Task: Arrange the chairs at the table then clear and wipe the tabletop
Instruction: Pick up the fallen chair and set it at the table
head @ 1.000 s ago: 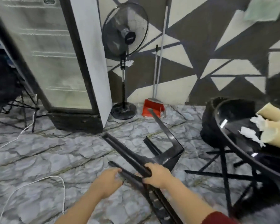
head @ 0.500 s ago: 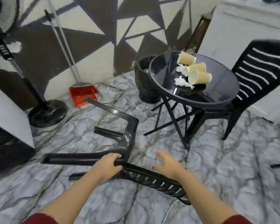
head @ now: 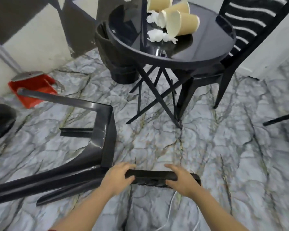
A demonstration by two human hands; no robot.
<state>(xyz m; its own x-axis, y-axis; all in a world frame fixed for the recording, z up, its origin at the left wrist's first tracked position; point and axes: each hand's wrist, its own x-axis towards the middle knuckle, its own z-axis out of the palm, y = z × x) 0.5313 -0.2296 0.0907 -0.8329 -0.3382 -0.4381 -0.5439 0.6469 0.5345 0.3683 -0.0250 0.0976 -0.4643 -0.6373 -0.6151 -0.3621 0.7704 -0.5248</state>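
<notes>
A stretch of bare marble-patterned floor (head: 157, 142) lies open between the tipped-over black chair (head: 105, 130) and the crossed legs of the round black table, whose tabletop (head: 207, 45) rim curves across the upper middle. To the right of the table a second black chair (head: 237, 39) stands upright, its seat tucked under the rim. A dark bin (head: 113, 59) sits just beside the table on the far left side, against the wall, and a red dustpan (head: 32, 90) lies near the wall at left.

The tipped chair lies on its side, legs pointing left and away, its slatted back nearest the person. The left hand (head: 117, 177) and right hand (head: 180, 179) both curl around the top rail of the chair back, one at each end.

On the tabletop three tan paper cups (head: 182, 22) lie on their sides, touching one another, with crumpled white tissue (head: 158, 35) beside them.
</notes>
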